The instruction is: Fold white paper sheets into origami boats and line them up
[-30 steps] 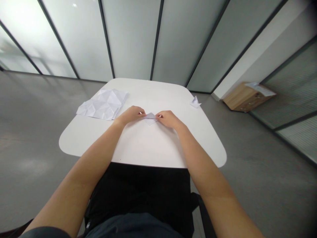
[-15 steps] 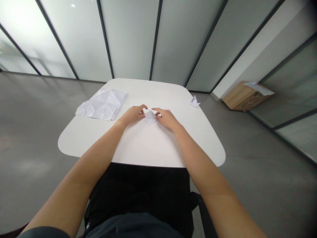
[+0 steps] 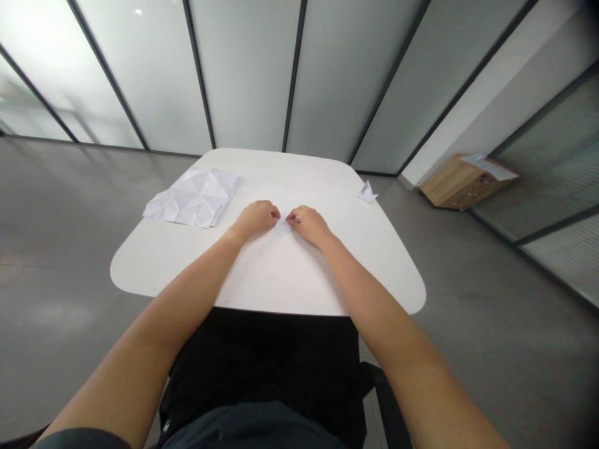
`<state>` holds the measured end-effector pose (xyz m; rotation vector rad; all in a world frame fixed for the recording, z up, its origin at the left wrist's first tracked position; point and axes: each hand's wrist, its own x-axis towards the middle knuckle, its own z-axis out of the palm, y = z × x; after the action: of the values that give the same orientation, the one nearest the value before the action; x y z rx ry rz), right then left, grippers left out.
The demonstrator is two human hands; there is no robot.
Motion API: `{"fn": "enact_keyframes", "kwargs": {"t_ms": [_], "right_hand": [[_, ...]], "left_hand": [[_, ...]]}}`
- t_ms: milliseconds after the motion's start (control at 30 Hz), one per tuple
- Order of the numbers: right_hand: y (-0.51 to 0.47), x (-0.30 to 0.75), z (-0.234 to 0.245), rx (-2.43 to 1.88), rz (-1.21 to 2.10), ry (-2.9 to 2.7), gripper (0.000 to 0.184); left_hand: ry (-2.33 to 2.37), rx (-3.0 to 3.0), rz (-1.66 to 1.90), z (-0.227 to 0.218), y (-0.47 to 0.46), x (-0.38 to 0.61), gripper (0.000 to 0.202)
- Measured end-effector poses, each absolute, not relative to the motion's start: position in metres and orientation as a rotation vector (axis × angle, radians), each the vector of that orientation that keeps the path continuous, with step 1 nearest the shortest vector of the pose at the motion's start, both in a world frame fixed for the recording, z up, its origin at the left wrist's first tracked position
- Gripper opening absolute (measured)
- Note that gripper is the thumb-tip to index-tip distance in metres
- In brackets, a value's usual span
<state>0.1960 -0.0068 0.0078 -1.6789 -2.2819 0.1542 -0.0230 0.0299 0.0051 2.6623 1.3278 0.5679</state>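
Note:
A small folded piece of white paper lies on the white table, near its middle. My left hand has its fingers curled and pinches the paper's left side. My right hand is closed in the same way on the right side. The fingertips of both hands almost meet over the paper, and most of it is hidden under them.
A stack of creased white paper sheets lies at the table's far left. A small folded paper figure stands at the far right edge. A wooden cabinet sits on the floor at right, before frosted glass walls.
My hands, apart with fingers lifted half a second ago, have drawn together and closed on the paper, which shows less than before.

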Motion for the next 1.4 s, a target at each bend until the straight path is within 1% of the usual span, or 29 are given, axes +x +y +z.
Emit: {"fn": "enact_keyframes", "kwargs": {"t_ms": [100,267,500,667,833,1033,1400], "right_hand": [[-0.011,0.19,0.01,-1.696,0.125,-2.269,0.018],[-0.011,0.19,0.013,-1.697,0.138,-2.268,0.019],[0.0,0.203,0.008,-1.667,0.204,-2.283,0.029],[0.004,0.213,0.006,-1.668,0.243,-2.267,0.03],[0.004,0.217,0.007,-1.672,0.229,-2.274,0.028],[-0.002,0.209,0.009,-1.701,0.135,-2.278,0.027],[-0.004,0.187,0.011,-1.722,0.064,-2.26,0.031]], "left_hand": [[1.356,2.659,0.565,0.007,0.024,-0.015,0.028],[1.336,2.641,0.535,0.009,0.025,-0.014,0.03],[1.282,2.607,0.485,0.003,0.042,-0.029,0.039],[1.253,2.613,0.452,0.002,0.047,-0.035,0.044],[1.269,2.587,0.477,0.003,0.046,-0.036,0.041],[1.329,2.596,0.542,0.001,0.043,-0.03,0.035],[1.424,2.575,0.558,-0.002,0.042,-0.014,0.039]]}}
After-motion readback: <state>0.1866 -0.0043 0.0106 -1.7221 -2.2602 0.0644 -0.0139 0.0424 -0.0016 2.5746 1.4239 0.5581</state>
